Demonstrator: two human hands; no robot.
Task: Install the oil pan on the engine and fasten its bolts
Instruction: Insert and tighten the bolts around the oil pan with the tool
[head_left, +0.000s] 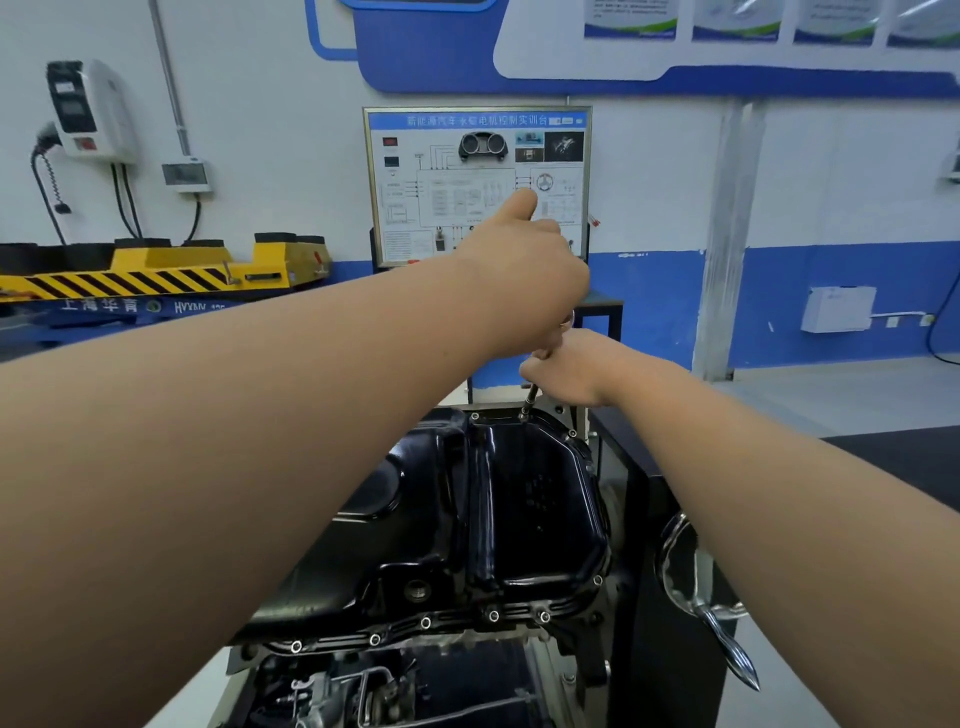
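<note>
Black oil pan (519, 499) sits on the engine (363, 686), approx. centre of view, w/ bolts (425, 622) in its near flange and more on the far edge. Left grip (524, 270) is clenched round the top of a metal tool (530, 397), thumb pointing up. Right grip (566, 369) is just below it, touching it, fingers curled round the tool's shaft. Shaft runs down, slightly tilted, its tip on a bolt at the pan's far rim. Both arms stretch fwd over the pan. Chrome crank handle (727, 639) hangs at right, beside the right forearm. Bkgd: training board (478, 182) on the wall, yellow/black striped lift (156, 270) at left.
</note>
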